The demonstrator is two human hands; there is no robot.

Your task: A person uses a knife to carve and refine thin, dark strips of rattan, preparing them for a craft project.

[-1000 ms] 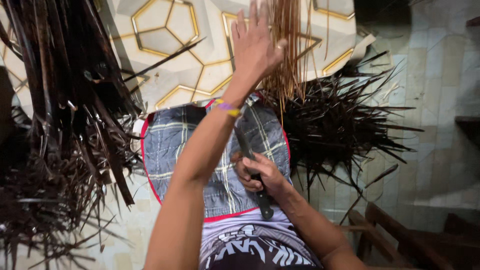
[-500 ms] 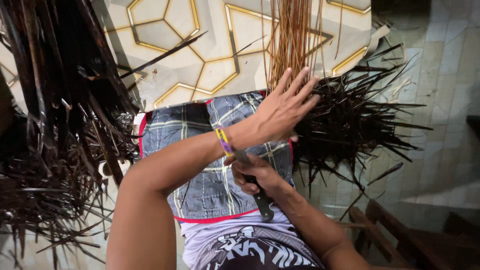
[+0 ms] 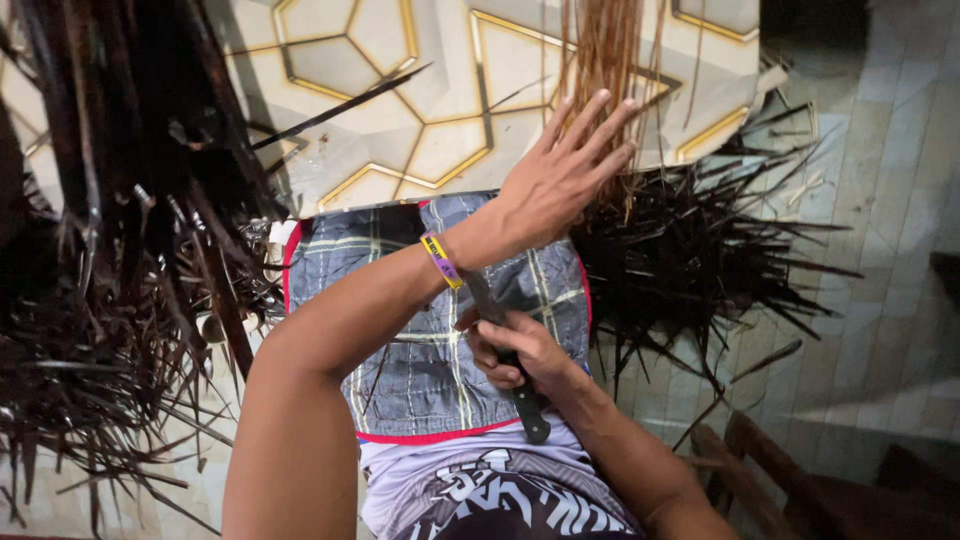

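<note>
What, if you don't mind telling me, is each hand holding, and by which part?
The right hand grips a knife by its dark handle. The left hand holds nothing; its open fingers reach toward the tan strands.

The knife (image 3: 505,350) blade is partly hidden behind the left wrist, its handle mostly enclosed by the right hand (image 3: 515,352); the light strips (image 3: 605,60) are cut off at the top edge.

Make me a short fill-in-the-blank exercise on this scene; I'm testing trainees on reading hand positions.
1. The right hand grips a ____ over the patchwork cloth.
2. The left hand, fingers spread, reaches toward the light ____ strands.
3. The left wrist wears a ____.

Missing words: knife; brown; wristband
</note>
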